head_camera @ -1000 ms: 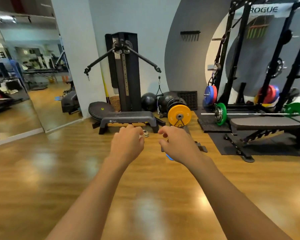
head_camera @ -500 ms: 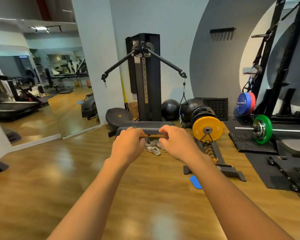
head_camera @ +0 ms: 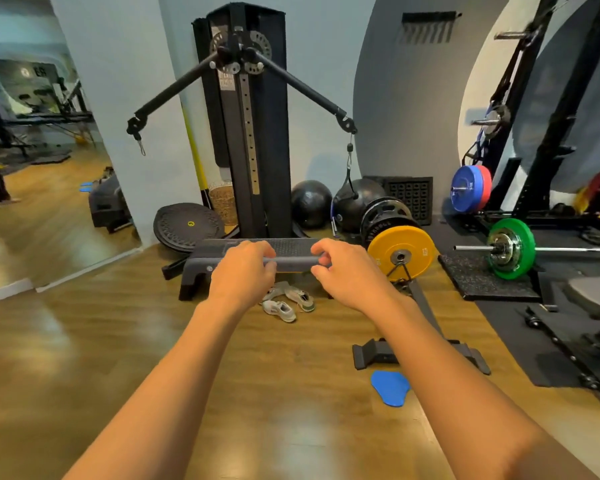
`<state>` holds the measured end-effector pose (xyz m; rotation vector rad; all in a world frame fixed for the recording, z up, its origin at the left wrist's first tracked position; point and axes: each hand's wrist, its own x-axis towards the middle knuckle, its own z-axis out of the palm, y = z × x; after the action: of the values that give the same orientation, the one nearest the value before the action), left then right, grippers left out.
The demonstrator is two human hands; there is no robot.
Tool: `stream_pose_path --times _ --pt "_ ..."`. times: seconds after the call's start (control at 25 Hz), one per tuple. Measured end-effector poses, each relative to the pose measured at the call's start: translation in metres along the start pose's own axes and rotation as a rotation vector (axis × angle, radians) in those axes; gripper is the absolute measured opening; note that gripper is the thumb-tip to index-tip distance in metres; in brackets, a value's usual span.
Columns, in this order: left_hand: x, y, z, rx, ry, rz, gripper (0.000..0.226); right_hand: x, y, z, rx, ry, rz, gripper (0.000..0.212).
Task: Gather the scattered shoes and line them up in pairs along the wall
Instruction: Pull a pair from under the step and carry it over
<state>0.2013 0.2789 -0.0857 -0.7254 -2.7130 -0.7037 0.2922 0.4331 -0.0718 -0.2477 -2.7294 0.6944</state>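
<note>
White shoes (head_camera: 280, 310) are nearer now, beside the step (head_camera: 196, 268), so we can soon pick them. Our left hand (head_camera: 244, 276) and right hand (head_camera: 351, 277), loosely curled, hold nothing

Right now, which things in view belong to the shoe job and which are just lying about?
Job: nearer white shoe, farther white shoe, both on the floor; wall behind; left hand, right hand, both empty.
Lying about: step platform, yellow weight plate, blue pad, black ball.

Yellow weight plate (head_camera: 400, 252) beside step platform (head_camera: 222, 252)
</note>
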Motion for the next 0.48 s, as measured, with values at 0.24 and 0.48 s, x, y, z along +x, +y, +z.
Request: stream_pose_path --times 0.24,0.48 --pt "0.170 -0.057 0.073 0.006 -0.063 -0.059 0.024 0.192 0.063 0.066 -0.005 -0.082 0.006 0.035" --pt "0.308 -0.132 0.126 0.020 -0.104 -0.154 0.025 0.357 0.089 0.125 -0.003 -0.177 0.013 0.036"
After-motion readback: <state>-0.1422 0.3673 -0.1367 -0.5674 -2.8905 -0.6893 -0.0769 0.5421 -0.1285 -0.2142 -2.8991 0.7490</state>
